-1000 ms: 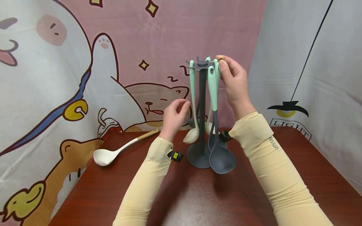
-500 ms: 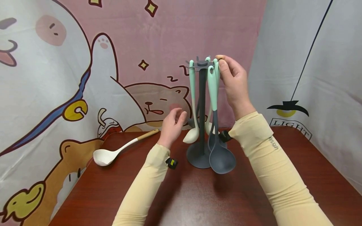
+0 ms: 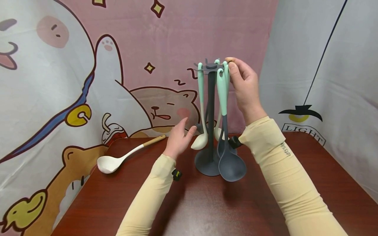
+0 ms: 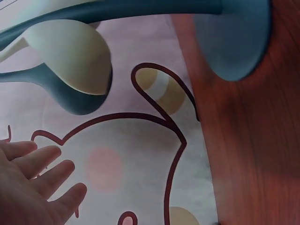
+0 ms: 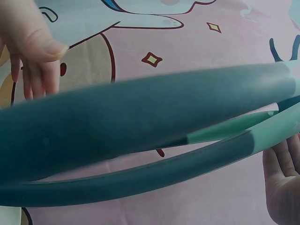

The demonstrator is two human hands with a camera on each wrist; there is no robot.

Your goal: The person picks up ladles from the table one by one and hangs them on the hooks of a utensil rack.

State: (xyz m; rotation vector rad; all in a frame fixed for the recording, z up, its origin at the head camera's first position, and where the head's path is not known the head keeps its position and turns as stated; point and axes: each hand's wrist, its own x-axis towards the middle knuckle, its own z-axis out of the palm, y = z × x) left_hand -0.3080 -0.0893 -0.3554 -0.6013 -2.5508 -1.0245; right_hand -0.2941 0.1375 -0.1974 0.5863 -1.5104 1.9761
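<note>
A dark grey utensil rack (image 3: 211, 114) stands upright on the table, hung with several mint-handled utensils. My right hand (image 3: 246, 85) is at the rack's top, thumb and forefinger pinching the top of a mint-green handle (image 3: 226, 77); that utensil's dark lower part is mostly behind a grey ladle (image 3: 232, 167) hanging in front. My left hand (image 3: 178, 139) is left of the rack, fingers spread and holding nothing. Nearest to it hangs a cream ladle (image 3: 200, 141). In the left wrist view, the left hand (image 4: 37, 180) lies below the cream bowl (image 4: 75, 54), apart from it.
A white ladle (image 3: 110, 164) with a wooden handle lies on the left of the reddish-brown table (image 3: 200, 209). Cartoon-printed cloth (image 3: 236, 29) hangs close behind the table, and a pale cloth (image 3: 339, 65) hangs along the right.
My left hand has moved down and slightly left, away from the rack, and its fingers have spread from a curled pose. The right hand has stayed at the rack's top.
</note>
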